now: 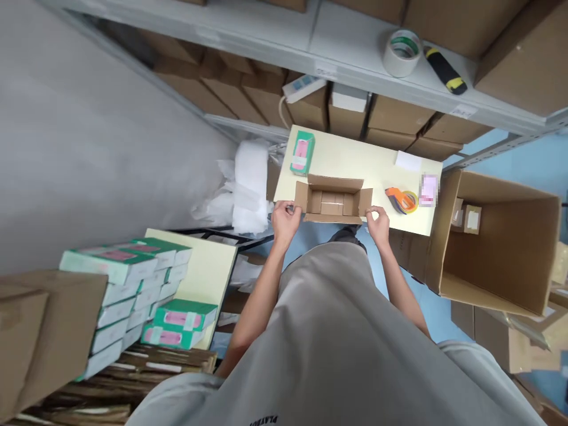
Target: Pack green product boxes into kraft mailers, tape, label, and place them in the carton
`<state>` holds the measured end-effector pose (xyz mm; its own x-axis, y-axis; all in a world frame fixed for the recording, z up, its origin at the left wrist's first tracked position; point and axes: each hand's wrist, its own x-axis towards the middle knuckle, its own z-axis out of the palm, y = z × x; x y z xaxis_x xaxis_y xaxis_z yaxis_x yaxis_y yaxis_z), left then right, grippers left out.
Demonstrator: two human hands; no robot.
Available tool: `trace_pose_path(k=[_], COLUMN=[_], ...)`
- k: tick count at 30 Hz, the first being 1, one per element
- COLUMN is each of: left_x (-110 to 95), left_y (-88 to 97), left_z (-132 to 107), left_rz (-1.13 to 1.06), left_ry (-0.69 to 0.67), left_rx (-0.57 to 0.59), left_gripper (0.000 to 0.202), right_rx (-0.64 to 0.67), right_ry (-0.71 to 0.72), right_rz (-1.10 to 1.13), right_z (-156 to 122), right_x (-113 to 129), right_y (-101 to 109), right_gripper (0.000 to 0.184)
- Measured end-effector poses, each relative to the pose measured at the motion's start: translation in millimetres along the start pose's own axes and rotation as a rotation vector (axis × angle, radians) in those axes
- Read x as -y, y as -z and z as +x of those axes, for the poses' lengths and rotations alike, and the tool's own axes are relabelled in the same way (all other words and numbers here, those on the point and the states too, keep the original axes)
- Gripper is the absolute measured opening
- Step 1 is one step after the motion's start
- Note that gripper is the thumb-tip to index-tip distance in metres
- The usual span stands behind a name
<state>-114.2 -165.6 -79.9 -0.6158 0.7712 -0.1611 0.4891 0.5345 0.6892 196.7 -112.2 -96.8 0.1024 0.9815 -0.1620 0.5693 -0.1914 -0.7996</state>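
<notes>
On the table (350, 154), a carton (332, 201) sits at the near edge, between the left hand (286, 219) and right hand (377, 223). A product box (302, 152) lies behind it, leftward; a tape dispenser (402, 201), rightward. Beyond, an upper shelf (350, 29) bears a tape roll (402, 59) and cutter (445, 71). Wrapping (251, 186) lies left of the table; a bigger carton (510, 248) stands right — with small boxes (473, 219) inside.

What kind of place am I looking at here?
Probably a small packing area or stockroom: an open carton between both hands, an orange tape dispenser on the table, and stacked green-and-white boxes at left.
</notes>
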Motion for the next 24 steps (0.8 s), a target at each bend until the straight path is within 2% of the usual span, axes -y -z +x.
trace_pose_path(k=[3, 6, 10, 14, 17, 19, 21, 24], left_x=[47, 103, 171, 227, 262, 280, 295, 312], left_y=[48.8, 93.0, 140.4, 183.2, 206.0, 214.1, 217.9, 220.3], left_z=[-35, -78, -136, -189, -222, -238, -248, -250], left_rz=[-0.083, -0.156, -0.252, -0.279, -0.289, -0.311, -0.335, -0.369], left_ry=[0.028, 0.095, 0.209, 0.415, 0.57, 0.635, 0.677, 0.741], left_rx=[-0.078, -0.199, -0.371, -0.565, -0.691, -0.755, -0.8, -0.843], left_gripper=[0.005, 0.006, 0.006, 0.004, 0.004, 0.006, 0.007, 0.008], right_rx=[0.056, 0.126, 0.277, 0.491, 0.647, 0.723, 0.776, 0.845], right_ry=[0.115, 0.203, 0.314, 0.461, 0.576, 0.654, 0.724, 0.806], right_rz=[-0.025, -0.035, -0.074, -0.108, -0.142, -0.174, -0.197, -0.213], right_z=[-32, -70, -125, -169, -193, -206, -216, -228], right_x=[26, 52, 84, 118, 148, 168, 185, 205], right_y=[-24, -63, -120, -178, -223, -254, -283, -321], right_gripper=[0.024, 0.031, 0.038, 0.042, 0.041, 0.038, 0.035, 0.034])
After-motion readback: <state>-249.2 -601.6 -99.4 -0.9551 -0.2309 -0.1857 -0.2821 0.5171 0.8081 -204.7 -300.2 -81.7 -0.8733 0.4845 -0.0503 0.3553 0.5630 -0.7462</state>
